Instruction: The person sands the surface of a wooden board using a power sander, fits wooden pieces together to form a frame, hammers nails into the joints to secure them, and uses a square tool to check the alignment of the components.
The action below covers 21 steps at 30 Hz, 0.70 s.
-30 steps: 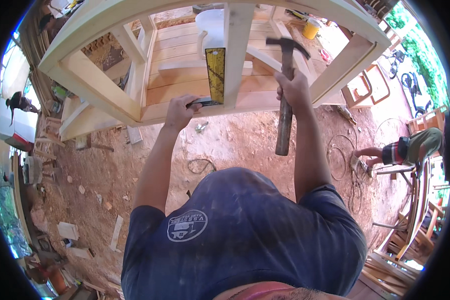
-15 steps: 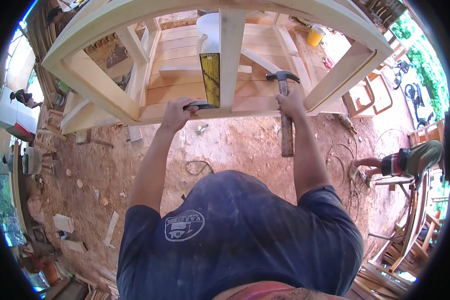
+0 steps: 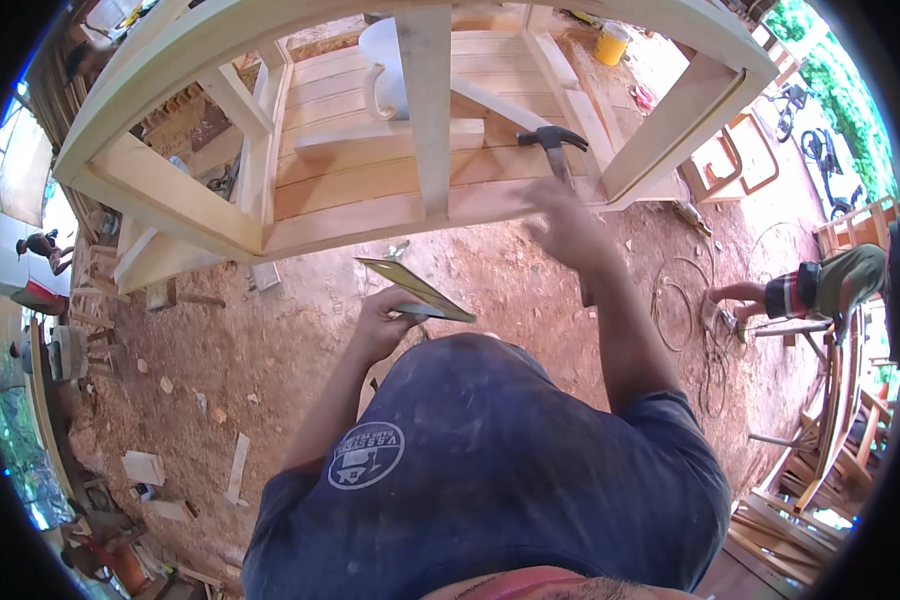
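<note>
Fingers of my left hand [image 3: 378,325] are closed on the thin end of a try square [image 3: 420,287] with a worn yellow blade. It is tilted in front of my shirt, apart from the wooden frame [image 3: 428,120]. My right hand [image 3: 575,235], blurred by motion, is round the wooden handle of a claw hammer [image 3: 553,137]. The hammer's dark head points away from me, over the near right rail of the frame. Part of the handle is hidden behind my hand and forearm.
Inside the frame are a white jug [image 3: 385,70] and a loose board [image 3: 390,138]. A yellow container [image 3: 611,45] stands beyond it. Cords [image 3: 682,300] lie on the dirt floor at right, near another person [image 3: 820,290]. Wood scraps [image 3: 144,467] lie at left.
The try square has come off the frame's upright and back toward my body in my left hand. My right hand has shifted slightly nearer me, with the hammer tilted more.
</note>
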Available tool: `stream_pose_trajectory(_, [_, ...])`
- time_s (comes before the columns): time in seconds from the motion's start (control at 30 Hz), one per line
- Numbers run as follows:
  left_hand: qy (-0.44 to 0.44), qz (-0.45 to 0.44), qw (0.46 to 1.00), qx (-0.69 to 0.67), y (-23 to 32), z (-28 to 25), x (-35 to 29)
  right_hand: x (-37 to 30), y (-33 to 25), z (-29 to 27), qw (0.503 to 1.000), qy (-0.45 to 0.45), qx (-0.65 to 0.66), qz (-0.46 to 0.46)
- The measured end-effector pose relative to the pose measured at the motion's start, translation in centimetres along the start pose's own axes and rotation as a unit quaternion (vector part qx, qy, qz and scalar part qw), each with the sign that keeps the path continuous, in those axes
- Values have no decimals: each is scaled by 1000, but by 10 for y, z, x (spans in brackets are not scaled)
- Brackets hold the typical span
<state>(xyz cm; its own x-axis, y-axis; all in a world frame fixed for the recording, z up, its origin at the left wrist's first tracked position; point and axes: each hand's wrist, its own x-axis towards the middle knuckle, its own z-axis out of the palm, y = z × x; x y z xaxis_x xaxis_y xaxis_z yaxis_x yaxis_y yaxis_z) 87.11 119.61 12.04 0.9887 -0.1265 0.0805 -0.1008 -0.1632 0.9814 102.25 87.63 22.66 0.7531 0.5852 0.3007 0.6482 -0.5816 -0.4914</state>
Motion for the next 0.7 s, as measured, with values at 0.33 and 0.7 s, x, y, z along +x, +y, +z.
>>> stream_pose_trajectory(0.33, [-302, -109, 902, -288, 31, 42, 67, -33, -74, 11, 921, -233, 305, -58])
stream_pose_trajectory(0.7, [220, 154, 957, -106, 161, -26, 129, 18, -31, -2, 997, 44, -66, 4])
